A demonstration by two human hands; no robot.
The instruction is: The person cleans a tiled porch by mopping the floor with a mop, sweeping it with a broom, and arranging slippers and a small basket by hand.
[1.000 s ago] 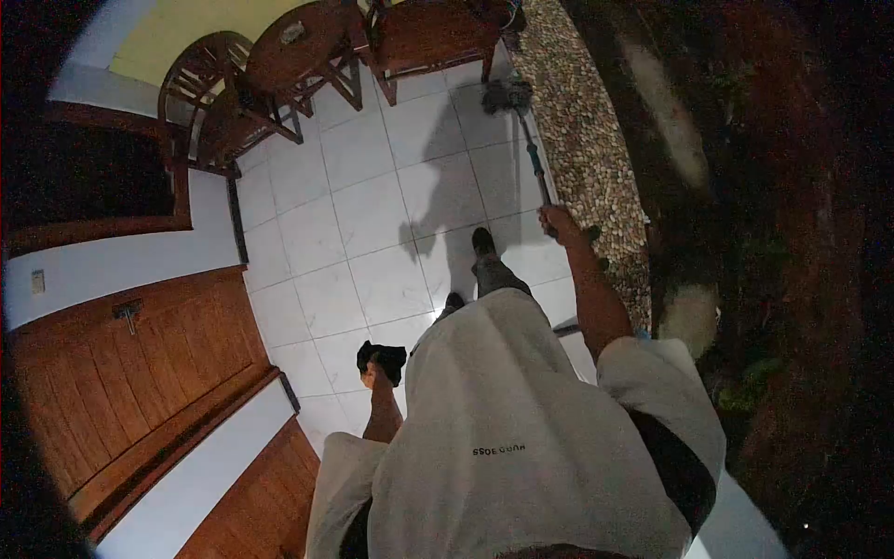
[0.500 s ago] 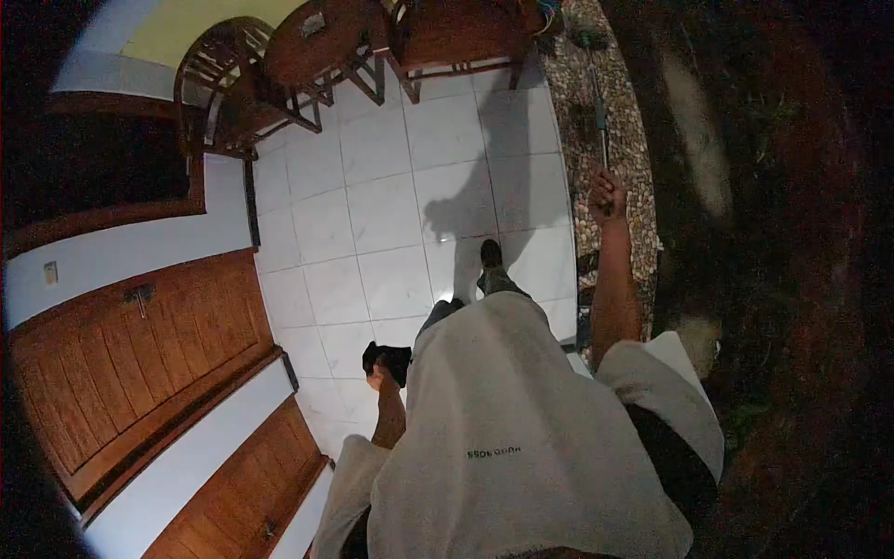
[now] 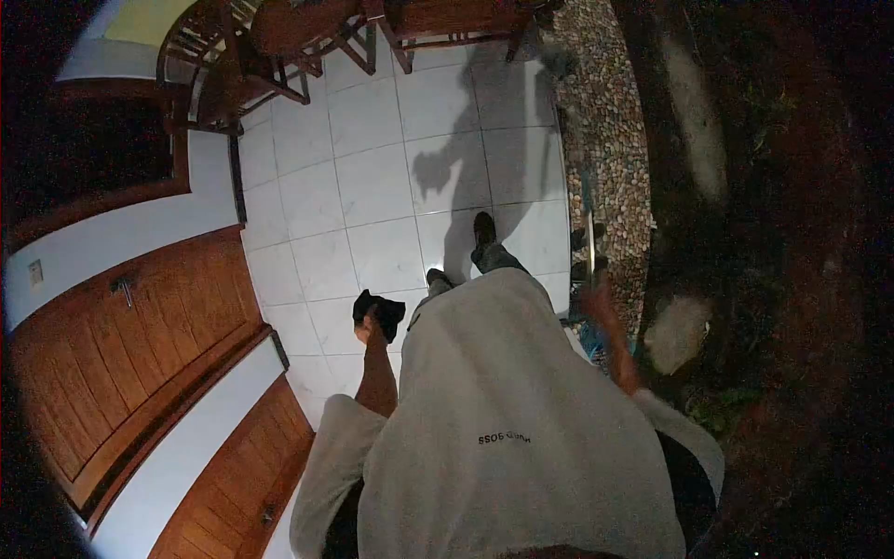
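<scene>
While a black cloth (image 3: 380, 312) is held bunched in the curled fingers of the left hand (image 3: 372, 326), left of centre, a pole (image 3: 589, 228) is held in the right hand (image 3: 601, 298), right of centre; that hand is motion-blurred, apparently closed on the pole's near end, individual fingers cannot be told. The pole's dark head (image 3: 559, 61), upper right, could be snagged on the legs of the wooden furniture (image 3: 447, 19) if swung left, or caught among the stones of the pebble strip (image 3: 610, 102). The floor edge could be misjudged because of dim light; the cloth could be dropped if loosened. On the shirt (image 3: 466, 373), upside-down lettering is seen, lower centre: "BOSS" readable, preceding word smeared, probably "HUGO".
</scene>
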